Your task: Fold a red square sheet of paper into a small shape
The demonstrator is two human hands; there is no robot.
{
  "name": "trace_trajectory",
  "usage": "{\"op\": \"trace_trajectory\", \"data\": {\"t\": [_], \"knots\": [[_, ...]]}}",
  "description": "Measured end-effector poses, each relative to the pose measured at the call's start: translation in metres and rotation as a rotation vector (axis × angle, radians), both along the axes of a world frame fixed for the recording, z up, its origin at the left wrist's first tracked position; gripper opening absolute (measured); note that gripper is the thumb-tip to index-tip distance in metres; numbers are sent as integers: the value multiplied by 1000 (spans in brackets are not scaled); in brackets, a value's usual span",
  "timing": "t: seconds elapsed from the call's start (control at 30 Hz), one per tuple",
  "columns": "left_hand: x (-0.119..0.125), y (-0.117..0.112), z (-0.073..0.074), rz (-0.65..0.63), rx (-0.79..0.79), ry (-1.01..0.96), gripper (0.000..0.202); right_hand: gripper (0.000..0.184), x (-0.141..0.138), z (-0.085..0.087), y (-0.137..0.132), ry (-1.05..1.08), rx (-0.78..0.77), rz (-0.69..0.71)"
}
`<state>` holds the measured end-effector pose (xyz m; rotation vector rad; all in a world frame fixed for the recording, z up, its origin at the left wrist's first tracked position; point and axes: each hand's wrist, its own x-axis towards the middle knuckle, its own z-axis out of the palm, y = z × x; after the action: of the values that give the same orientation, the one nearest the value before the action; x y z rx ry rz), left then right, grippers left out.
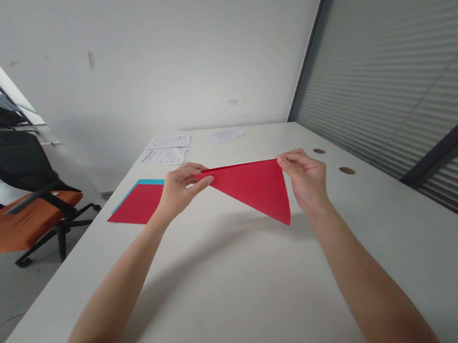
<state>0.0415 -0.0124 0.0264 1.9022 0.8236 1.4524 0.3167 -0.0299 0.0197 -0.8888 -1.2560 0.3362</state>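
A red sheet of paper, folded into a triangle, is held up above the white table. Its long straight edge runs level along the top, and one corner hangs down toward me on the right. My left hand pinches the left tip between thumb and fingers. At the upper right corner, my right hand grips the paper between thumb and forefinger. Just left of my left hand lies a stack of coloured paper, red on top with a blue edge showing beneath; my wrist covers part of it.
Printed sheets lie at the table's far left, and another paper lies near the wall. Two round holes pierce the tabletop at right. An orange-seated office chair stands beyond the left edge; window blinds flank the right.
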Motion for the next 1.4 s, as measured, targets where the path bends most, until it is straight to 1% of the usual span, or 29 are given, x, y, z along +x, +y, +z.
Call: {"op": "trace_trajectory", "data": {"t": [0.1, 0.2, 0.27, 0.33, 0.37, 0.5, 0.57, 0.63, 0.83, 1.07, 1.23, 1.4], "knots": [[6, -4, 1, 57, -61, -99, 32, 14, -1, -1, 1, 54, -12, 43], [11, -6, 0, 113, -57, -181, 32, 15, 0, -3, 4, 75, -25, 68], [13, -7, -1, 123, -50, -236, 36, 15, 1, -5, 5, 81, -34, 65], [14, -7, -1, 120, -66, -295, 41, 14, 1, -6, 6, 89, -35, 65], [15, -7, -2, 113, -86, -331, 40, 13, 1, -6, 7, 100, -32, 73], [20, -9, -1, 42, -171, -499, 29, 9, -1, -7, 7, 183, -42, 136], [22, -11, 1, 19, -181, -566, 27, 7, -2, -6, 7, 219, -59, 153], [23, -12, 2, 22, -170, -612, 27, 6, -3, -6, 6, 240, -73, 163], [23, -13, 3, 70, -146, -651, 25, 8, -4, -4, 5, 263, -84, 168], [22, -13, 2, 124, -171, -622, 28, 10, -4, -2, 3, 291, -100, 180], [21, -12, 2, 105, -189, -638, 27, 9, -2, -2, 4, 280, -101, 178], [20, -11, 2, 99, -217, -637, 25, 8, 2, -3, 5, 233, -127, 144]]}}
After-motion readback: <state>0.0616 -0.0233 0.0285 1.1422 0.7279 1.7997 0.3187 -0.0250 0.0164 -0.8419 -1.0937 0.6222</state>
